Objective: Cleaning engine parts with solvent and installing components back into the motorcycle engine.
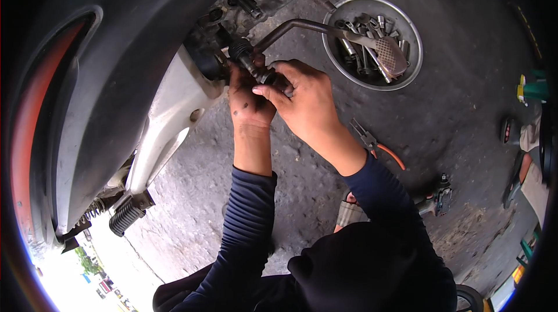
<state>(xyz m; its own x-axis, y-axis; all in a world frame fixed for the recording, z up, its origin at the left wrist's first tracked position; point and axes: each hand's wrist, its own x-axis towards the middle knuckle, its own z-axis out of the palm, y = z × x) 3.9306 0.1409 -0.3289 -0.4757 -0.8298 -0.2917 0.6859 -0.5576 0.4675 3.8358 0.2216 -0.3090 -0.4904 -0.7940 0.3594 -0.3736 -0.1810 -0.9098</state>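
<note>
Pedal (pixel 390 57) overhangs metal tool bowl (pixel 416 44) near both hands (pixel 308 95).

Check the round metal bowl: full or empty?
Neither; partly filled. Loose metal tools lie heaped inside the bowl, with some of its inner wall showing bare.

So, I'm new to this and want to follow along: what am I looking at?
No robot here: these are a person's bare hands, seen from a wide camera worn on the head and looking down, so straight edges bend. The right hand pinches a dark fitting beside a motorcycle; the left hand is close by, fingers partly hidden. On the ground are a metal bowl of tools and orange-handled pliers. A pedal juts over the bowl.
</note>
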